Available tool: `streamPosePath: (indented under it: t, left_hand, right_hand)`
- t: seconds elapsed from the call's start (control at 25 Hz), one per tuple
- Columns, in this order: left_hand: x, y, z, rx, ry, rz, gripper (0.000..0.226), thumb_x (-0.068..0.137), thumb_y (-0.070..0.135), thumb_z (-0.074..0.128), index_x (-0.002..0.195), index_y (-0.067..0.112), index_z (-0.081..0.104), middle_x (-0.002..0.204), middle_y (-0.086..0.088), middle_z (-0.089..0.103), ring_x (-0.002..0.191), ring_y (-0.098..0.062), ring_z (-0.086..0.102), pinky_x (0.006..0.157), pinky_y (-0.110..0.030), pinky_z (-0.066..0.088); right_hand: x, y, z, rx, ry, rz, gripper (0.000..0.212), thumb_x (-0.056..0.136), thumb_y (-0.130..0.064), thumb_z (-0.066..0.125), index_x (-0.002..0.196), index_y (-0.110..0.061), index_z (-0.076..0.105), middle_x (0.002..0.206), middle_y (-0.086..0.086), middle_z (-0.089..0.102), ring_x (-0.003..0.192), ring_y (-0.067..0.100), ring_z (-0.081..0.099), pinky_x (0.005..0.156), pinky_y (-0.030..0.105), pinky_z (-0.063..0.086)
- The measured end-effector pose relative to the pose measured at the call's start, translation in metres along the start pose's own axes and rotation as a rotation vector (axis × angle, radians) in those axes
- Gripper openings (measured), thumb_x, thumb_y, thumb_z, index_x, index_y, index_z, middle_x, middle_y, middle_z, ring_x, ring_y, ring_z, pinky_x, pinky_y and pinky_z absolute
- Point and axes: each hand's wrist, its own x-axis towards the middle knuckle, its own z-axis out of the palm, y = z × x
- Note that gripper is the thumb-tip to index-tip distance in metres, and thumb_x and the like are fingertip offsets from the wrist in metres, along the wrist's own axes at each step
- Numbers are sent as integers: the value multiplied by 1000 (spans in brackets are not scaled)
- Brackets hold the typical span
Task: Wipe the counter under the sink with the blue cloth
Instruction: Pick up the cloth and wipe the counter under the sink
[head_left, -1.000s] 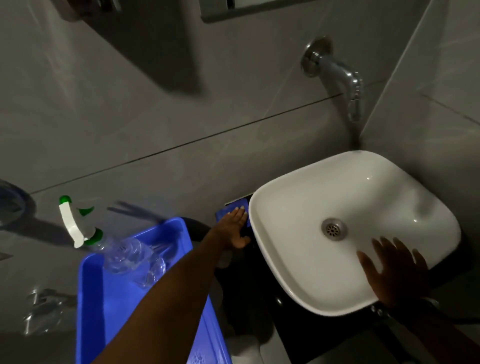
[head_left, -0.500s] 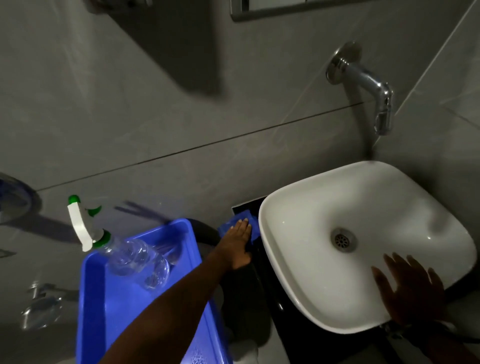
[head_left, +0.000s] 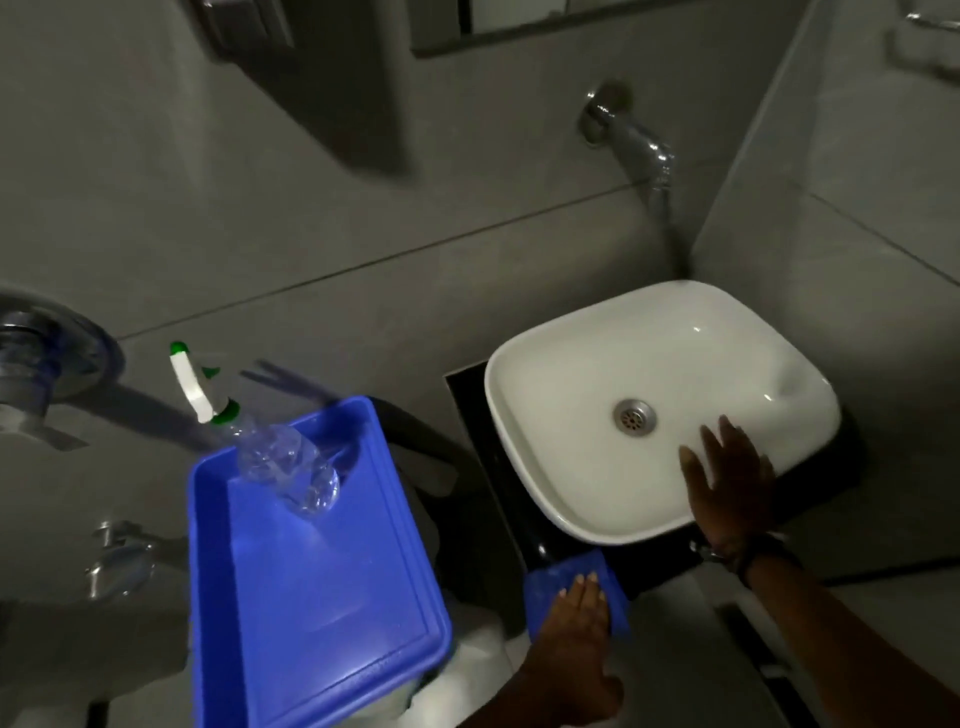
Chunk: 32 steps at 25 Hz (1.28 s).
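A white basin sits on a narrow black counter in the corner. The blue cloth lies on the counter's front edge, below the basin's front left corner. My left hand presses flat on the cloth, fingers together. My right hand rests spread on the basin's front rim, holding nothing. Most of the counter is hidden under the basin.
A blue tray stands to the left with a clear spray bottle leaning in it. A chrome tap juts from the grey tiled wall above the basin. Chrome fittings are on the wall at far left.
My left hand has slid the blue cloth from the counter's back left, beside the basin, toward me to the front edge. The right hand stays on the basin rim. The view has shifted.
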Motion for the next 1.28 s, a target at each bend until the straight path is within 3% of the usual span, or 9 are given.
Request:
streamPosePath:
  t: [0.08, 0.16, 0.24, 0.32, 0.44, 0.6, 1.0, 1.12, 1.28]
  left_hand:
    - [-8, 10, -10, 60, 345, -50, 84, 83, 35, 62, 152, 9, 23, 163, -12, 7, 152, -29, 9, 119, -34, -13]
    - [-17, 8, -7, -68, 600, 91, 79, 84, 25, 62, 151, 7, 26, 161, -12, 2, 152, -32, 8, 124, -42, -1]
    - [-33, -6, -14, -158, 915, 144, 69, 86, 35, 58, 148, 12, 37, 162, -14, 15, 151, -28, 15, 124, -44, 13]
    - [-37, -18, -41, -111, 1051, 75, 78, 92, 56, 44, 154, 16, 20, 165, -13, 5, 153, -25, 0, 124, -37, 1]
    - [-9, -16, -97, 0, 945, -102, 94, 89, 72, 23, 154, 12, -6, 163, -13, -14, 150, -23, -18, 123, -37, -9]
    - [33, -4, -112, 68, 848, -244, 103, 81, 76, 18, 154, 4, 1, 163, -22, -5, 152, -31, -6, 124, -47, 2]
    - [53, -18, -98, 58, 942, -322, 123, 72, 91, 12, 151, -3, 8, 161, -26, -2, 151, -34, -3, 122, -54, 7]
    - [53, -14, -98, 53, 933, -317, 122, 73, 89, 13, 151, -4, 6, 161, -26, -5, 151, -33, -6, 121, -53, 5]
    - [51, -11, -100, 20, 927, -323, 122, 73, 90, 12, 151, -3, 5, 162, -25, -6, 151, -32, -7, 122, -53, 4]
  right_hand:
    - [-49, 8, 4, 217, 155, 35, 60, 90, -42, 34, 132, -2, 50, 148, 24, 38, 135, 39, 36, 114, 49, 28]
    - [-119, 20, 25, 217, 217, 47, 50, 92, -33, 37, 125, 0, 55, 140, 25, 45, 125, 43, 45, 106, 48, 36]
    - [-170, 13, 55, 134, 20, -124, 50, 89, -31, 39, 128, -3, 55, 142, 22, 46, 127, 43, 47, 107, 44, 31]
    - [-190, -4, 78, -5, -255, -375, 61, 88, -43, 39, 140, -12, 43, 153, 14, 35, 140, 35, 34, 113, 41, 15]
    - [-190, -23, 94, -177, -405, -538, 75, 82, -65, 38, 142, -19, 41, 151, 5, 41, 140, 26, 37, 111, 40, 12]
    - [-173, 15, 95, -123, -435, -487, 77, 79, -69, 39, 142, -23, 37, 152, 0, 40, 139, 24, 39, 113, 40, 8]
    - [63, 224, 1, -233, -332, 1, 73, 88, -66, 28, 150, -31, 12, 162, -8, 4, 149, 14, 5, 121, 43, 1]
    - [80, 219, 8, -162, -378, 80, 77, 87, -69, 26, 151, -29, 9, 162, -6, -1, 149, 16, 0, 121, 46, -1]
    - [5, 161, 47, -15, -165, 79, 83, 81, -68, 42, 149, -24, 24, 161, 1, 16, 148, 23, 12, 120, 50, 9]
